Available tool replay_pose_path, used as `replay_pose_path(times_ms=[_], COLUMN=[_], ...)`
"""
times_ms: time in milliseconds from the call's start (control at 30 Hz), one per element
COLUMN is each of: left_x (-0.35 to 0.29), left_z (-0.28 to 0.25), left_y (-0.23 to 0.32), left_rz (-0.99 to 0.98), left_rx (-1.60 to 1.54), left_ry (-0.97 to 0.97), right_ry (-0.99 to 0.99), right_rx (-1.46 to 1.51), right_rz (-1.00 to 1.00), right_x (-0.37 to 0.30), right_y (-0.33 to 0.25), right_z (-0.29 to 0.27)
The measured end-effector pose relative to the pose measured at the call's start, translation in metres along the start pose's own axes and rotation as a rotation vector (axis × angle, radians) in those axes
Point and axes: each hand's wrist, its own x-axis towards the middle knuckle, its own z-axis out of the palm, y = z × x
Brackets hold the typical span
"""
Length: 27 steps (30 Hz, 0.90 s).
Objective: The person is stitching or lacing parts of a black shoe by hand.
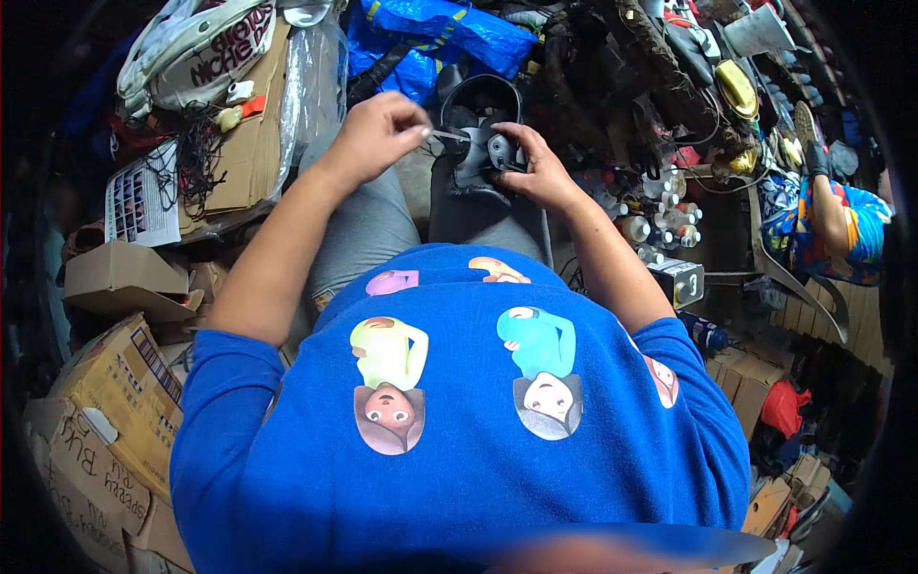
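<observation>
Above my lap, my left hand is closed in a pinch around one end of a thin pale strip. The strip's other end reaches toward a dark grey piece with small round marks like eyelets, perhaps part of a shoe; I cannot tell. My right hand grips that piece from its right side, thumb below and fingers above. Under the piece, a black item rests over my right thigh. Just beyond stands a round black container, its contents hard to make out.
Cardboard and a cream bag lie at the far left, with a blue plastic bag ahead. Several small bottles stand to my right. Cartons crowd the left; at the far right sits another person in bright patterned clothing.
</observation>
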Motion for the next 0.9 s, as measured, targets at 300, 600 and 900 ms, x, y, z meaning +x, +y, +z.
replay_pose_path(times_ms=[300, 600, 900], left_x=[0.026, 0.001, 0.034], left_z=[0.057, -0.025, 0.077], left_y=[0.027, -0.066, 0.028], left_rz=[-0.051, 0.048, 0.011], left_rx=[-1.224, 0.234, -0.001], left_ry=[0.115, 0.613, 0.089], right_ry=[0.010, -0.146, 0.341], right_rx=[-0.021, -0.130, -0.064], right_rz=[0.000, 0.152, 0.049], right_x=[0.004, 0.009, -0.039], right_y=[0.004, -0.015, -0.020], right_z=[0.014, 0.005, -0.029])
